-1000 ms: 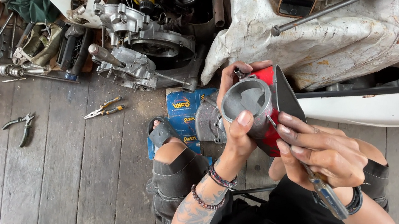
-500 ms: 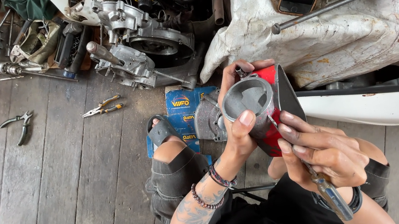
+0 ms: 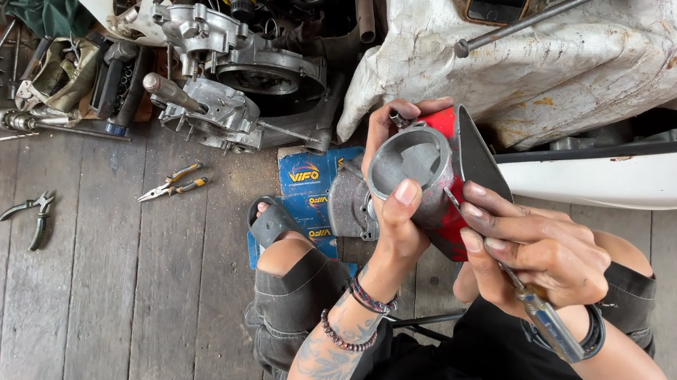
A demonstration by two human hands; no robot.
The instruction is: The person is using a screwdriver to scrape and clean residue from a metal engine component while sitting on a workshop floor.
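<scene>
— What is the left hand (image 3: 400, 208) holding?
— A grey metal piston (image 3: 411, 173), open end up, clenched between thumb and fingers above the knees, against a red cloth (image 3: 441, 128).
— And the right hand (image 3: 529, 248)?
— It grips a thin screwdriver (image 3: 515, 284), tip touching the piston's rim, handle pointing back at the body.
— Around them?
— Pliers (image 3: 170, 183) lie on the plank floor (image 3: 70, 338), well to the left; engine cases (image 3: 241, 76) sit beyond.

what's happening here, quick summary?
A person sits on a plank floor. The left hand grips a grey metal cylinder with a red part, open end up. The right hand holds a screwdriver with its tip at the cylinder's rim. Engine parts and pliers lie on the floor nearby.
</scene>
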